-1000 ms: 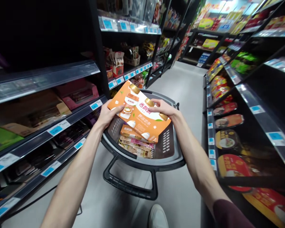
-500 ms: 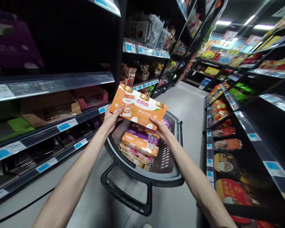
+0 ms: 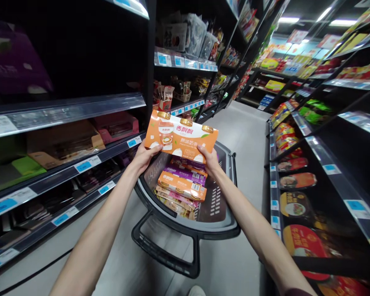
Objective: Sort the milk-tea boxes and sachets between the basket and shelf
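Note:
An orange and white milk tea multipack [image 3: 185, 137] with gold lids showing along its top edge is held up over a dark shopping basket [image 3: 225, 228]. Its left end is gripped by my left hand [image 3: 146, 156], thumb across the front. My right hand [image 3: 209, 158] grips the lower right side the same way; the fingers behind the pack are hidden. Inside the basket lie another orange pack [image 3: 181, 186], a purple pack [image 3: 186, 173] and several flat packets [image 3: 175, 202] beneath.
The basket's black handle [image 3: 166, 250] points toward me above the grey floor [image 3: 234, 123]. Dark shelves with price tags [image 3: 88, 163] line the left side, holding an open carton [image 3: 64, 144] and a purple box [image 3: 15, 61]. Shelves of packaged food [image 3: 296, 205] run along the right.
The milk tea pack has tilted slightly and stays in both hands above the basket. The view has shifted a little, and a shoe tip shows more at the bottom.

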A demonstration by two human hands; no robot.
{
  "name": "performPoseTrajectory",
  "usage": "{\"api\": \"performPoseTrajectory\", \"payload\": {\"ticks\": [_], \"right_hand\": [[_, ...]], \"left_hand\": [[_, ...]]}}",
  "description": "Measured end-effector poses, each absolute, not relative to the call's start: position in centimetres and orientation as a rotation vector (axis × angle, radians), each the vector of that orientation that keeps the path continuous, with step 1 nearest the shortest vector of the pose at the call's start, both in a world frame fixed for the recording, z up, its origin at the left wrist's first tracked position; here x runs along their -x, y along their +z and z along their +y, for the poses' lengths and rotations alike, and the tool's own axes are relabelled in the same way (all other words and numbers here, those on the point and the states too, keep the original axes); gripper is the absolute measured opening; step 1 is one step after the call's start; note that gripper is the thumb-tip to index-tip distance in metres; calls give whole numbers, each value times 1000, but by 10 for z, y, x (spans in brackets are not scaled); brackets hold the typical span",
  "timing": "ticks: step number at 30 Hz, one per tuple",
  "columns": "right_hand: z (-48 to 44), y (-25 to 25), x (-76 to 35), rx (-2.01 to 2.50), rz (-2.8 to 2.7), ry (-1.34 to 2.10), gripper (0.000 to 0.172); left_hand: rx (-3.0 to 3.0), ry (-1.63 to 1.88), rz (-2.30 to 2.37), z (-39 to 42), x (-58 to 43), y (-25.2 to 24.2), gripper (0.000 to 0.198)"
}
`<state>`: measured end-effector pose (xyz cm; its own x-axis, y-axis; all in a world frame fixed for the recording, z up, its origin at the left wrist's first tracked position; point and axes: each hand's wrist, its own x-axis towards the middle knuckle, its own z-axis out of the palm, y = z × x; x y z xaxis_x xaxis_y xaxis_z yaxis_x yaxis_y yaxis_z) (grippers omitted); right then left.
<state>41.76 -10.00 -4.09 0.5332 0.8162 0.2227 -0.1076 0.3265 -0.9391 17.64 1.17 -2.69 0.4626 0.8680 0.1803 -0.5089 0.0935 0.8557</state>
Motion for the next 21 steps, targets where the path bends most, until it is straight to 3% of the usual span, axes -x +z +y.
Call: {"api": "performPoseTrajectory", "payload": {"ticks": [21], "right_hand": [[-102,-45,-420,1082,-838,715,60]], "left_hand": [[-1038,1042,454,14,-175,-29,64]]}}
